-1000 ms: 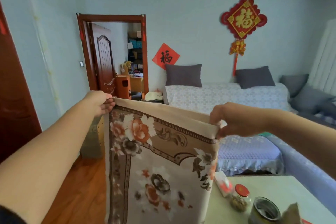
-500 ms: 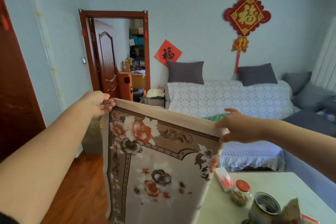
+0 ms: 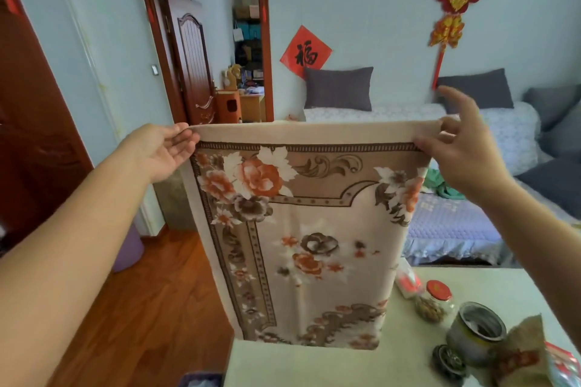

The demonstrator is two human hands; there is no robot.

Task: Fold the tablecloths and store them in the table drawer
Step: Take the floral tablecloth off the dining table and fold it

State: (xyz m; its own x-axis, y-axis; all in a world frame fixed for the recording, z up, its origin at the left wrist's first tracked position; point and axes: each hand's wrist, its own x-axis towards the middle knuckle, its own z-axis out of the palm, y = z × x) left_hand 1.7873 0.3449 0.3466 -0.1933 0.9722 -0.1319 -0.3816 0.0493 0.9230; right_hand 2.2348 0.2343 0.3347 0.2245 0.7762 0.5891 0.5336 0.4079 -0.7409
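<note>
Above the near edge of the pale table [image 3: 314, 367], a folded floral tablecloth [image 3: 314, 229] hangs upright, held out by its top fold with its lower end reaching down to the tabletop. At the top left corner the left hand [image 3: 160, 151] has the cloth nipped between thumb and nearly straight fingers, palm turned toward the camera. At the top right corner the right hand [image 3: 462, 154] pinches the edge between thumb and the lower fingers, while its index finger sticks up clear of the fabric. To the right on the table stands a small glass jar [image 3: 434, 302] with a red lid, closed, holding something brownish and grainy that is too blurred to identify. Just beside it is an open metal tin [image 3: 474, 330]; its inside looks dark and what it holds cannot be made out. A round dark lid [image 3: 448, 360] lies flat close in front of the tin. A burlap-coloured pouch [image 3: 518, 352] leans at the tin's right side, and a white packet with red marks [image 3: 407, 281] lies behind the jar.
</note>
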